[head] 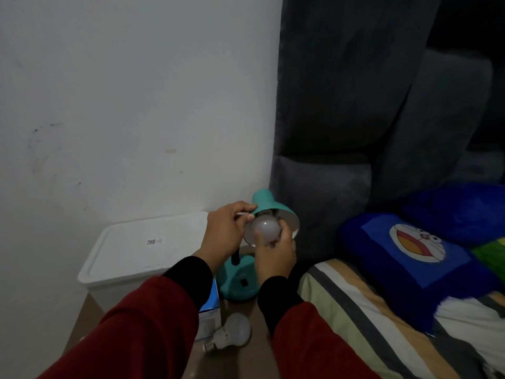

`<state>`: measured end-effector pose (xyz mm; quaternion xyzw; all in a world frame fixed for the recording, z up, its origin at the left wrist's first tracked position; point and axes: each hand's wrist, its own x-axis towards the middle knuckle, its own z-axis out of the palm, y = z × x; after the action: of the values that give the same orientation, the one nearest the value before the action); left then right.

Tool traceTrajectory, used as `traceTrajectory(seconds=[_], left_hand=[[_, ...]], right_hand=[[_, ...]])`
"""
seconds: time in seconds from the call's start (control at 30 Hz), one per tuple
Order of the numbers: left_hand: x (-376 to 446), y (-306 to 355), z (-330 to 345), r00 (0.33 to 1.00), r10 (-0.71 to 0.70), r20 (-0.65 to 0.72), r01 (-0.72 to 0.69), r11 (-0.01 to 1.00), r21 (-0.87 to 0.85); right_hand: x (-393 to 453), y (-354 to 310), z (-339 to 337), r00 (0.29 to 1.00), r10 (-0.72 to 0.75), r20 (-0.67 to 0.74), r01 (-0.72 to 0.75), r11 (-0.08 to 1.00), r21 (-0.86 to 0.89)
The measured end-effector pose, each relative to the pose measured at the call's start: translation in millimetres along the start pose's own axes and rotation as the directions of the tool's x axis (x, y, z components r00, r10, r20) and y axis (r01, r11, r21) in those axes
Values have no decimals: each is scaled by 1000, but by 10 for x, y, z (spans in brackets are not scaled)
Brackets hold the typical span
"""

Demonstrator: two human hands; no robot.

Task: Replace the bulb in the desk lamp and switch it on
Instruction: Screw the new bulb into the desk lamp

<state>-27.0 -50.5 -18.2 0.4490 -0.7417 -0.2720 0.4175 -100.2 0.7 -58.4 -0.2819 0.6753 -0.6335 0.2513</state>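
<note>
A teal desk lamp stands on a brown surface; its base [240, 283] has a black switch, and its shade [269, 205] tilts toward me. My left hand [226, 233] pinches the rim of the shade. My right hand [274, 258] grips a white bulb [266, 228] at the mouth of the shade; whether its base is in the socket is hidden. The bulb is unlit. A second white bulb [232, 333] lies on its side on the surface below, its screw base pointing left.
A white lidded plastic bin [142, 253] stands left of the lamp against the wall. A blue and white box [210, 315] sits under my left forearm. On the right is a bed with a striped sheet [355, 310], a blue cartoon pillow [415, 258] and a dark headboard [341, 105].
</note>
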Motion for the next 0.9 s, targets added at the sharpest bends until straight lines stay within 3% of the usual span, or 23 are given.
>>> traceTrajectory(seconds=[0.1, 0.27, 0.4, 0.6, 0.8, 0.9], left_hand=[[1, -1, -2, 1000, -2, -4, 2, 1000, -10], [-4, -11, 1, 1000, 4, -5, -4, 1000, -7], [-3, -19, 8, 1000, 3, -13, -3, 1000, -9], [-7, -19, 9, 1000, 5, -11, -5, 1000, -5], [-4, -24, 19, 1000, 13, -22, -13, 1000, 13], [-18, -12, 22, 1000, 22, -23, -21, 1000, 8]], right_hand=[[28, 7, -19, 998, 59, -16, -59, 998, 31], [14, 6, -3, 1000, 9, 4, -9, 1000, -6], [56, -16, -49, 996, 85, 6, -85, 996, 38], [28, -2, -10, 998, -18, 61, 21, 998, -60], [80, -14, 52, 985, 159, 67, -170, 963, 210], [77, -13, 27, 993, 108, 49, -115, 979, 169]])
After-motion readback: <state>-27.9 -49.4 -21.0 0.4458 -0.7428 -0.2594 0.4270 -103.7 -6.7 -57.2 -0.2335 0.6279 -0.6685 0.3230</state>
